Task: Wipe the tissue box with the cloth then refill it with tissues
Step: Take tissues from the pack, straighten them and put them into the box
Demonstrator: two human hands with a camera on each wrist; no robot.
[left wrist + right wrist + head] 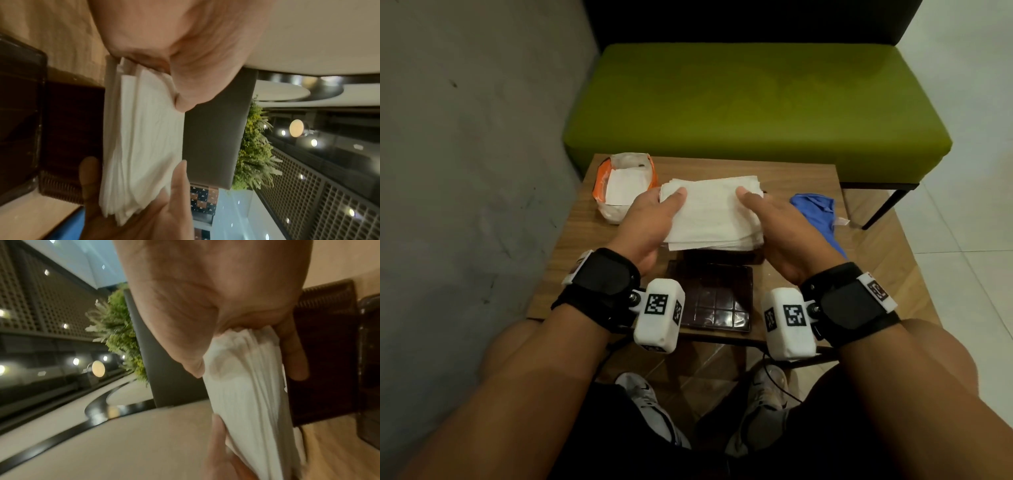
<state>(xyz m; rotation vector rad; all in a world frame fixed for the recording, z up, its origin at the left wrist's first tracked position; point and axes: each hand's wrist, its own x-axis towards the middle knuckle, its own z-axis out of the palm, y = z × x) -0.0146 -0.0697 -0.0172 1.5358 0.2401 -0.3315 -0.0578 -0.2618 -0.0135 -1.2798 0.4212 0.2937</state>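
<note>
Stack of white tissues (714, 214), edges slightly fanned, pinched thumb-over-fingers by left hand (650, 219) and right hand (780, 226) above the dark tissue box (714, 298). No legible writing.

A green upholstered bench (753, 113) stretches across twelve o'clock on a dark leg, dark panel behind it. Grey concrete wall (472, 144) runs down nine o'clock. White tiled floor (962, 212) gleams at three o'clock. The wrist views catch ceiling spotlights (314, 142), a grid screen (41, 305) and leafy greenery (255, 146).
</note>
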